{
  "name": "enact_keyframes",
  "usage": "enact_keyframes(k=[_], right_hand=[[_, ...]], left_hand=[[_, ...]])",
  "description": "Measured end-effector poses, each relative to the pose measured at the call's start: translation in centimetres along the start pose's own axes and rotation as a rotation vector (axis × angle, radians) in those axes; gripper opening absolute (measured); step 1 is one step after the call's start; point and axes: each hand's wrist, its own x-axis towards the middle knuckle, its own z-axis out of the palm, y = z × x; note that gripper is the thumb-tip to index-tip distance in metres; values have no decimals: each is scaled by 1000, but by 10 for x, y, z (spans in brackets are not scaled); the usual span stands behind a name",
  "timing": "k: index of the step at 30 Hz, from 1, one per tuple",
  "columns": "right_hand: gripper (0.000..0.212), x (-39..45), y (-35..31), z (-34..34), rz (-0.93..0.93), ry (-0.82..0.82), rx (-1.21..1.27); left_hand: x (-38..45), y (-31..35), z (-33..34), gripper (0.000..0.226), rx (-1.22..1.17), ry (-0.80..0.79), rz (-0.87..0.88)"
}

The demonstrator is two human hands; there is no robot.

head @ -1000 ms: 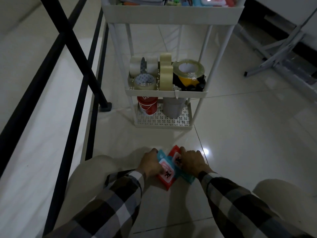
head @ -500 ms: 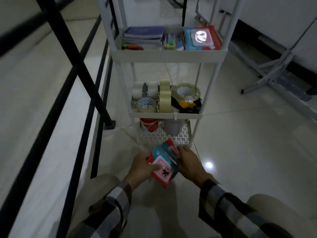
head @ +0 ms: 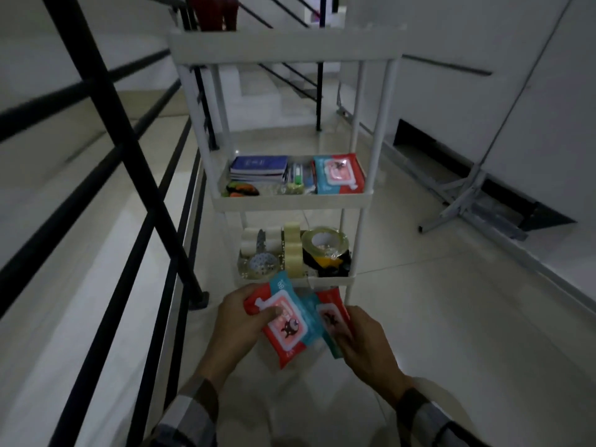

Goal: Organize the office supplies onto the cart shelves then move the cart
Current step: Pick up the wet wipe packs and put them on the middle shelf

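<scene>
A white tiered cart [head: 292, 201] stands on the tiled floor in front of me. Its middle shelf holds blue notebooks [head: 258, 167], pens and a red-and-teal wipes pack [head: 338, 174]. The shelf below carries several tape rolls [head: 324, 246]. Just in front of that shelf, my left hand [head: 240, 316] grips a red-and-teal wipes pack [head: 287, 327], thumb on its lid. My right hand [head: 362, 341] holds a second wipes pack [head: 329, 312] beside and partly under the first.
A black metal railing [head: 129, 175] runs along the left, its post base close to the cart. A folded grey metal frame [head: 467, 204] leans on the right wall. Stairs [head: 258, 91] rise behind the cart.
Both hands lifted the wipes packs from the floor up to the level of the tape shelf. The view tilted up, bringing the cart's upper tiers into sight.
</scene>
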Motion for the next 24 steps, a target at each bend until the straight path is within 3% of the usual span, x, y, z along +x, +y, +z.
enact_keyframes(k=[14,24], right_hand=[[40,90,-105,-105,-272,404,140],[45,75,-109,-112,-282,631,185]], left_hand=[[32,150,8,53,-46,145,396],[108,217,48,38,-16,7,491]])
